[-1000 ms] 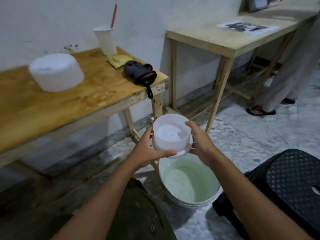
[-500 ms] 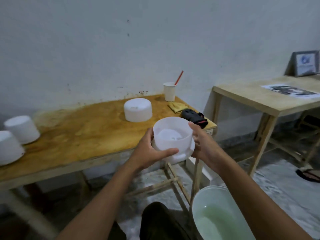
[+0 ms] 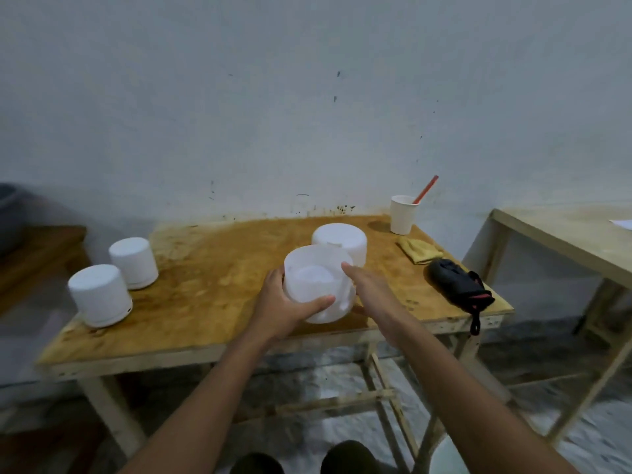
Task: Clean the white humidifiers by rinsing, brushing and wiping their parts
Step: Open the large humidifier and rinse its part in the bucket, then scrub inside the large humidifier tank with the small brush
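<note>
Bare white wall stood behind a stained wooden table (image 3: 212, 268), and the view had swung left and up since a second before: the bucket of water that had been under the hands was gone from sight, and two white canisters (image 3: 101, 295) on the table's left end, only half seen a moment earlier, were now fully in view. The white tub (image 3: 313, 285), held over the bucket a second ago and in front of the table's edge half a second ago, was now low over the tabletop near its front edge, open top tilted slightly toward the camera. Whether its base touched the wood could not be told.

Both hands grasped the tub. The left hand (image 3: 280, 302) wrapped its left side, thumb curled across the near wall. The right hand (image 3: 372, 292) cupped the right side, thumb up at the rim, its fingers hidden behind the tub.

Just behind the tub sat a white cover (image 3: 342, 239). Farther right were a paper cup (image 3: 403, 213) with a red stick (image 3: 425, 189) in it, a yellow cloth (image 3: 419, 251) and a black pouch (image 3: 458, 285) at the table's corner. A second table (image 3: 564, 234) stood to the right; the sheet of paper (image 3: 620, 223) on it was cut off by the frame and unreadable
</note>
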`<state>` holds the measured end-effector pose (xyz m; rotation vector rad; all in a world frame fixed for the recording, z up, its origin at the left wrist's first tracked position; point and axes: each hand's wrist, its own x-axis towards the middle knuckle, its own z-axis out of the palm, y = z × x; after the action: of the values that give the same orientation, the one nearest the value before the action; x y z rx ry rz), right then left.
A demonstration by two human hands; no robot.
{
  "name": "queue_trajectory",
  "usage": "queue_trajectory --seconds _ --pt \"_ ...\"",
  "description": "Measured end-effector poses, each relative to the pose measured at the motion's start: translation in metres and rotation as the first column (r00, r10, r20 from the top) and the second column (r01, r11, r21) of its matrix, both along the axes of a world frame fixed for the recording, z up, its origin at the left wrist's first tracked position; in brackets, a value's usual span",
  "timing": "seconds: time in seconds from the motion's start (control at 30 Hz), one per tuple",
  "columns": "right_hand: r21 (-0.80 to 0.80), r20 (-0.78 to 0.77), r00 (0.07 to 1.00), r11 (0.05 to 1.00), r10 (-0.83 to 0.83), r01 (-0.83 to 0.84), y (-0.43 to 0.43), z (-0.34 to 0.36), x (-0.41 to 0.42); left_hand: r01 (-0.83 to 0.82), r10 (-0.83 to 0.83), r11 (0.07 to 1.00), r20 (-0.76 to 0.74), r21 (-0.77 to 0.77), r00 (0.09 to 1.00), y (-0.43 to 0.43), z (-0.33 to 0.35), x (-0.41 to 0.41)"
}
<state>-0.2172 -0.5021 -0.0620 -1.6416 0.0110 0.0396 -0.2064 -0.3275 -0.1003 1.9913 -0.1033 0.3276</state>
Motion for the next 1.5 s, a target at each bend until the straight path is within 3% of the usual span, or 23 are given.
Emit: queue_trajectory --seconds 0.17,0.73,0.97,1.2,1.4,1.5 --pt "-0.082 0.049 0.998 0.996 0.027 -0.023 0.026 -0.008 0.026 -0.087 0.087 0.996 0.007 0.004 0.996 0.015 -0.009 0.021" --pt "-0.085 0.154 0.981 0.987 -0.119 0.133 0.047 -0.023 0.052 -0.236 0.237 0.970 -0.010 0.061 0.971 0.017 -0.016 0.040" --pt "-0.099 0.193 0.978 0.991 -0.075 0.095 0.045 -0.021 0.046 -0.257 0.259 0.962 -0.009 0.093 0.966 0.013 -0.012 0.036" --pt "-0.243 0.130 0.991 0.969 -0.017 0.048 0.016 0.002 0.048 -0.137 0.162 0.974 -0.134 0.179 0.978 0.021 0.024 0.032" --pt "-0.325 0.215 0.973 0.933 -0.084 0.152 -0.038 0.037 0.069 -0.091 0.079 0.982 0.080 0.164 0.994 0.002 0.101 0.047" --pt "-0.387 0.226 0.967 0.900 -0.117 0.200 -0.070 0.048 0.089 0.080 -0.084 0.959 0.005 0.272 0.996 -0.032 0.130 0.074"
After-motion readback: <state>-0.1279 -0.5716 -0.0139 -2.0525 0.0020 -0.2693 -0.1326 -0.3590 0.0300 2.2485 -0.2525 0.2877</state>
